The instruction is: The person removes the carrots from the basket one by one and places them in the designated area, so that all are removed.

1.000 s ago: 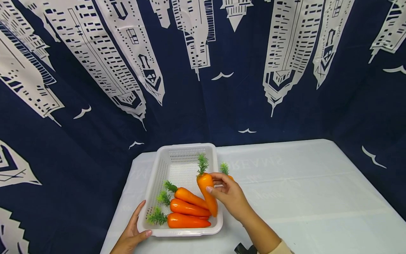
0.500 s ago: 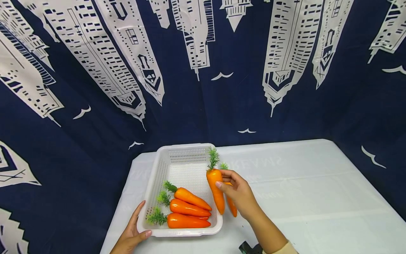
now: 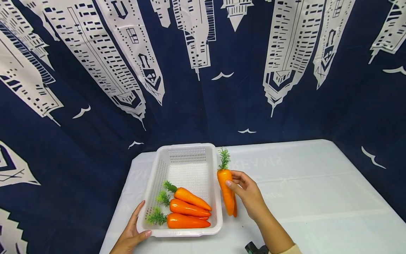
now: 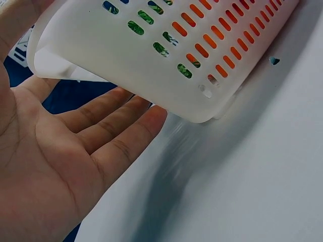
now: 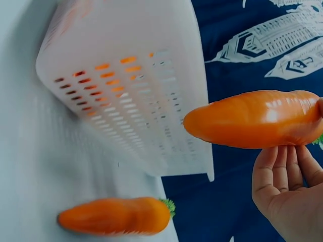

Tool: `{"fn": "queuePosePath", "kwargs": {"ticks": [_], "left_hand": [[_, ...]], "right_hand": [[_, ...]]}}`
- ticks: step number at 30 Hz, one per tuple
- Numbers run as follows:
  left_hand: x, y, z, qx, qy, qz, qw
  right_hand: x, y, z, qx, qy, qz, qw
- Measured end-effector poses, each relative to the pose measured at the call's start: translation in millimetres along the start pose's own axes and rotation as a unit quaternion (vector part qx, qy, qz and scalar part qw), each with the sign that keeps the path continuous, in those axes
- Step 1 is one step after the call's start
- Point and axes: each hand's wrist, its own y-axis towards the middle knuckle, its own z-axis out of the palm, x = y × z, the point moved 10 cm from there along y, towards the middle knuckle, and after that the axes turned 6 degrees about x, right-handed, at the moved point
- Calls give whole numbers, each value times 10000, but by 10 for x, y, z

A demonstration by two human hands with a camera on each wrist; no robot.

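Tapering glossy orange carrot, green-tufted, lower centre of frame: pinched in the grip of the right hand, held above the white-covered desk. White perforated plastic basket, just left: similar carrots inside. Left hand, lower left: grip spread, touching the basket's corner.

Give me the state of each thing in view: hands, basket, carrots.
Basket: upright on the table, uncovered, partly filled.
Basket carrots: three plainly visible, lying sideways; a sliver of another shows.
Left hand: fingers extended, touching the basket's near-left corner.
Right hand: gripping one carrot.
Held carrot: lifted, outside the basket.
Table carrot: lying on its side, beside the basket.
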Motion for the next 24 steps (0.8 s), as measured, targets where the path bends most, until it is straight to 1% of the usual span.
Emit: {"fn": "queuePosePath", "kwargs": {"ticks": [9,15,24], "left_hand": [[31,-7,-20,-41,106,-134,9998],[23,-7,-16,19,142,-80,9999],[14,-6,-6,94,105,-32,9999]], "right_hand": [[-138,9,-155,-169,180,104,9996],[-228,17,-263,-320,165,292,9989],[-332,38,-401,-485,153,409,9979]]}}
